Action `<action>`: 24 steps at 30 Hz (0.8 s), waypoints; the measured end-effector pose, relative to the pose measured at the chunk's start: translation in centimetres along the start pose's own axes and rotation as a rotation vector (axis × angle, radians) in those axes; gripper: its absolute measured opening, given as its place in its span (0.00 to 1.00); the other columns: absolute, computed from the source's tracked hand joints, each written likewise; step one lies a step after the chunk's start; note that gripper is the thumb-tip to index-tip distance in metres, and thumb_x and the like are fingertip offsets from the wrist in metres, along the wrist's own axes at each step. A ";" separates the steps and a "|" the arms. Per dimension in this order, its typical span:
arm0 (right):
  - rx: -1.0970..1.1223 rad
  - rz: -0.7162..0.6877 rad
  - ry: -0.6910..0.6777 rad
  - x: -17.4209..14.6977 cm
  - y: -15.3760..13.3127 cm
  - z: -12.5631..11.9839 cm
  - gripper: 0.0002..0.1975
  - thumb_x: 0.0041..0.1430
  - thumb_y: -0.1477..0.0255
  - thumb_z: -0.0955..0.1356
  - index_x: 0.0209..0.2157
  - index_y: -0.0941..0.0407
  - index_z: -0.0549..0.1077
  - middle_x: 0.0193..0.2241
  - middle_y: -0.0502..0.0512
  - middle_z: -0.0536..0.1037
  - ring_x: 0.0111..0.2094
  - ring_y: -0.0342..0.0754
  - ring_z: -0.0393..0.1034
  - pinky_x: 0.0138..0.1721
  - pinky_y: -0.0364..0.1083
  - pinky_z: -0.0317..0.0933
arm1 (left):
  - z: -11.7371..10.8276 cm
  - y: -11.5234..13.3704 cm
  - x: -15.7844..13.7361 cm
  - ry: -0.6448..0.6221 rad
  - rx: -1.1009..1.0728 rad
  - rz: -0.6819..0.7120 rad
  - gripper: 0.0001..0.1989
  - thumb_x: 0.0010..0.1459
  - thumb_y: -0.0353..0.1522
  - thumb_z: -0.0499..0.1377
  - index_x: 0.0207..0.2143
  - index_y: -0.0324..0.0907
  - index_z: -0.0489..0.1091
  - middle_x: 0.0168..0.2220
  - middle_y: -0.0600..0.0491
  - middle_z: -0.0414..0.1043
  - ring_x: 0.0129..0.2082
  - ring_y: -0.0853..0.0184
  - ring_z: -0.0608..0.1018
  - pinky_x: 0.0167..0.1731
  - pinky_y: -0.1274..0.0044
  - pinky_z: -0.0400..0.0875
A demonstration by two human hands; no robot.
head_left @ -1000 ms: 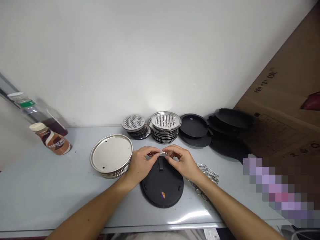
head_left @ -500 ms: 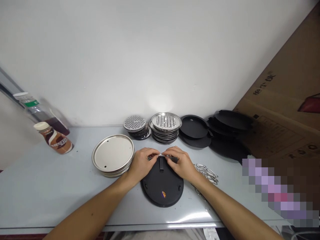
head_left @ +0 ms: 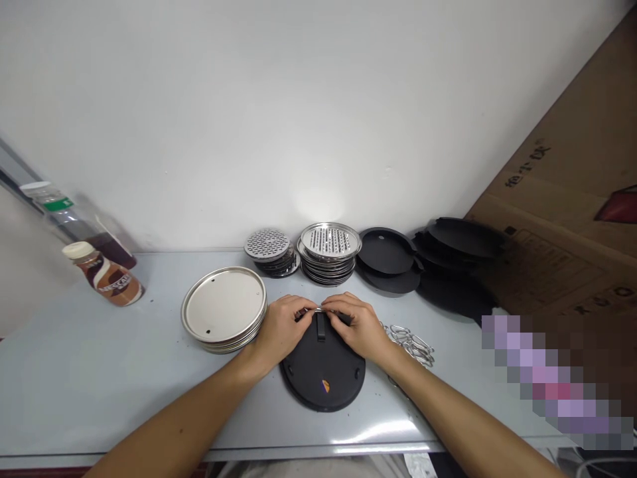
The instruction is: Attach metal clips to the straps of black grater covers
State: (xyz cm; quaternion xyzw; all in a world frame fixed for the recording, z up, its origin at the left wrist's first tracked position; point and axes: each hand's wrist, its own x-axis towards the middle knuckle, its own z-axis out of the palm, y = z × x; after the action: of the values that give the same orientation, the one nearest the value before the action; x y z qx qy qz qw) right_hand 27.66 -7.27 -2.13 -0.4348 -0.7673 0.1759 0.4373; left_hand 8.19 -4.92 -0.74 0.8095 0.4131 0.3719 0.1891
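Observation:
A black round tray (head_left: 323, 368) with a small tab and an orange-purple sticker lies on the table in front of me. At its far edge, a small shiny metal piece (head_left: 319, 310) shows between my fingertips; it looks like wire, but most of it is hidden. My left hand (head_left: 287, 326) pinches it from the left, fingers closed. From the other side, my right hand (head_left: 359, 325) is closed on the same piece, its thumb resting by the tray's tab. Bent wire loops (head_left: 411, 345) lie in a loose pile beside my right forearm.
Left of the tray stands a stack of silver round plates (head_left: 226, 305). Behind are perforated grater discs (head_left: 267, 245), slotted grater discs (head_left: 331, 242) and black trays (head_left: 385, 252). Two bottles (head_left: 107, 275) stand far left. A cardboard box (head_left: 562, 219) borders the right side.

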 end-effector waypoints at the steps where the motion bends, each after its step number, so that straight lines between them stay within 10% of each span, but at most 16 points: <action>1: -0.009 -0.001 -0.004 0.0 0.0 0.0 0.13 0.59 0.81 0.66 0.39 0.53 0.79 0.37 0.55 0.80 0.40 0.51 0.72 0.45 0.52 0.66 | 0.0 0.0 0.0 0.002 0.001 0.002 0.10 0.55 0.23 0.62 0.35 0.45 0.78 0.34 0.55 0.81 0.35 0.66 0.80 0.39 0.74 0.73; 24: -0.050 -0.054 0.001 -0.2 0.3 0.3 0.18 0.58 0.84 0.65 0.41 0.50 0.81 0.35 0.55 0.81 0.39 0.52 0.69 0.41 0.52 0.69 | 0.4 -0.6 -0.8 0.020 0.045 0.090 0.11 0.57 0.22 0.62 0.38 0.43 0.79 0.36 0.54 0.81 0.36 0.65 0.80 0.41 0.72 0.74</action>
State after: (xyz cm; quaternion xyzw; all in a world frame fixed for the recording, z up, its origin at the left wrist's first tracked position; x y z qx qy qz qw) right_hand 27.64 -7.24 -2.60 -0.4246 -0.7828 0.1447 0.4312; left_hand 7.90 -5.26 -1.72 0.8275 0.3864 0.3786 0.1501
